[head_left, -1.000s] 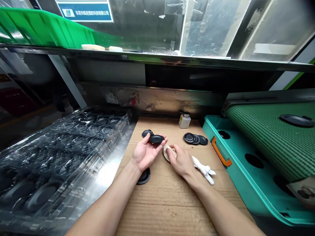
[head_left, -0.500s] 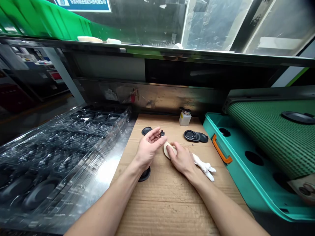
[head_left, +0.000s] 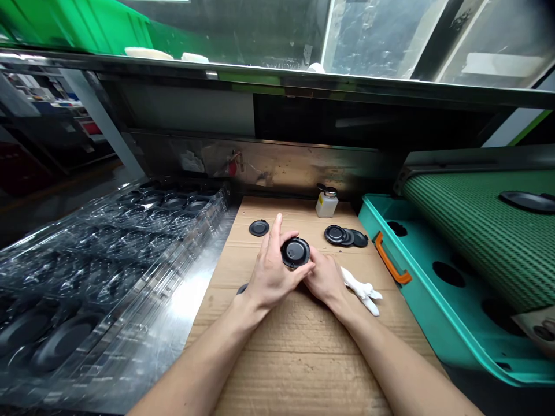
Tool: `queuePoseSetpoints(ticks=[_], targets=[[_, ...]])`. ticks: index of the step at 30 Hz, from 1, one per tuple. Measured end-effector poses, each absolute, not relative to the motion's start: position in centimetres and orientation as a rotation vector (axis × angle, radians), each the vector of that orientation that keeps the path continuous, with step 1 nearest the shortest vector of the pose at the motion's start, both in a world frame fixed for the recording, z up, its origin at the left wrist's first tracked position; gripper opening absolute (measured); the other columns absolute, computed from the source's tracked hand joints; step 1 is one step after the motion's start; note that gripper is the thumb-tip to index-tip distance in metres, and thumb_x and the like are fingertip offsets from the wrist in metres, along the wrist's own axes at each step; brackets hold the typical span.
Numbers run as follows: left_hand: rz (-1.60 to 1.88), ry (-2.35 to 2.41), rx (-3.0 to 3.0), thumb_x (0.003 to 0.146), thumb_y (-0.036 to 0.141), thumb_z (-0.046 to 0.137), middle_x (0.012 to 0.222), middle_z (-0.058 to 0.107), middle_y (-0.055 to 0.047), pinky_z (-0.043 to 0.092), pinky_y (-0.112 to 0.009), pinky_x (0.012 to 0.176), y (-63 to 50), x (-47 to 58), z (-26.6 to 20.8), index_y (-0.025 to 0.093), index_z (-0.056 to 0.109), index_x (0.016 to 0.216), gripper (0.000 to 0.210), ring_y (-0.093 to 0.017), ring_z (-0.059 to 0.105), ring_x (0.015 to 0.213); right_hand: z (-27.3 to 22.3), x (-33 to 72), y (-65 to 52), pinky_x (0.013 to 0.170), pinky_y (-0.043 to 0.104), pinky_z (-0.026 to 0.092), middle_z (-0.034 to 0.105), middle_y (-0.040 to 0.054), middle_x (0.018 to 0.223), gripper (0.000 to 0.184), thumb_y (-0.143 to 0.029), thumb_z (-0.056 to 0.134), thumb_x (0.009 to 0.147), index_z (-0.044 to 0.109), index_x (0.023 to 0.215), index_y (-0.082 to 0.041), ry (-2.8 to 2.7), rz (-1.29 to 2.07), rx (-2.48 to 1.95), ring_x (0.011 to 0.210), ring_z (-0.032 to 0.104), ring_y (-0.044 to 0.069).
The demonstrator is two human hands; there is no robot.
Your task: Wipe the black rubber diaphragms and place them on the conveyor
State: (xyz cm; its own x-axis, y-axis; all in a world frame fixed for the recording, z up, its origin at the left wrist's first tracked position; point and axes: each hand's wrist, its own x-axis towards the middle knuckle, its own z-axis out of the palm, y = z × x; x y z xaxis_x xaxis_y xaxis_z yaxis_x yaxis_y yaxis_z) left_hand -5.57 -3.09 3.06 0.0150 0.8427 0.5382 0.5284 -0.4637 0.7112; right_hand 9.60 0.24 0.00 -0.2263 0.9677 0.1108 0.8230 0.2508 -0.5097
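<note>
Black is seen on the held disc [head_left: 296, 252], brown on the cardboard [head_left: 295, 358], orange on the handle [head_left: 392, 264]. The belt [head_left: 477, 216] is covered in a green net pattern.

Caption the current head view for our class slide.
The left hand holds a round, black, plastic-looking disc above a brown cardboard sheet, beside the right hand.

Cardboard sheet [head_left: 303, 364] carries black discs [head_left: 259, 228]; a capped bottle [head_left: 326, 205]; a white glove [head_left: 362, 290].

White glare on metal tabletop [head_left: 185, 303], dark recess [head_left: 303, 122], stretched edges
</note>
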Motion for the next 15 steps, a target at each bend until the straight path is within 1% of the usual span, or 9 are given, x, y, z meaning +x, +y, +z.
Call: queuePoseSetpoints(ticks=[5,11,15], targets=[[1.415,1.442,1.971,0.069,0.032,0.079,0.125,0.062,-0.009,0.043,-0.038,0.100,-2.97,-5.64,2.78,0.023,0.008,0.151,0.109,-0.023,0.053,0.122,-0.06,9.68,0.24,0.061,0.024,0.035,0.070,0.0036,0.082,0.025,-0.029,0.051,0.081,0.060,0.104,-0.026,-2.131,0.474,-1.626,0.077,0.063,0.023],[1.423,1.500,1.894,0.066,0.036,0.081,0.117,0.066,-0.008,0.044,-0.038,0.099,-2.83,-5.66,2.80,0.021,0.011,0.151,0.111,-0.022,0.058,0.115,0.08,9.57,0.21,0.057,0.024,0.032,0.068,0.0026,0.077,0.028,-0.027,0.049,0.083,0.060,0.108,-0.027,-2.124,0.462,-1.637,0.069,0.061,0.020],[1.421,1.524,1.876,0.065,0.037,0.081,0.116,0.066,-0.009,0.045,-0.039,0.098,-2.78,-5.71,2.74,0.021,0.010,0.151,0.112,-0.023,0.058,0.115,-0.10,9.56,0.31,0.057,0.024,0.031,0.068,0.0024,0.077,0.028,-0.027,0.048,0.084,0.060,0.109,-0.027,-2.126,0.457,-1.631,0.070,0.061,0.021]])
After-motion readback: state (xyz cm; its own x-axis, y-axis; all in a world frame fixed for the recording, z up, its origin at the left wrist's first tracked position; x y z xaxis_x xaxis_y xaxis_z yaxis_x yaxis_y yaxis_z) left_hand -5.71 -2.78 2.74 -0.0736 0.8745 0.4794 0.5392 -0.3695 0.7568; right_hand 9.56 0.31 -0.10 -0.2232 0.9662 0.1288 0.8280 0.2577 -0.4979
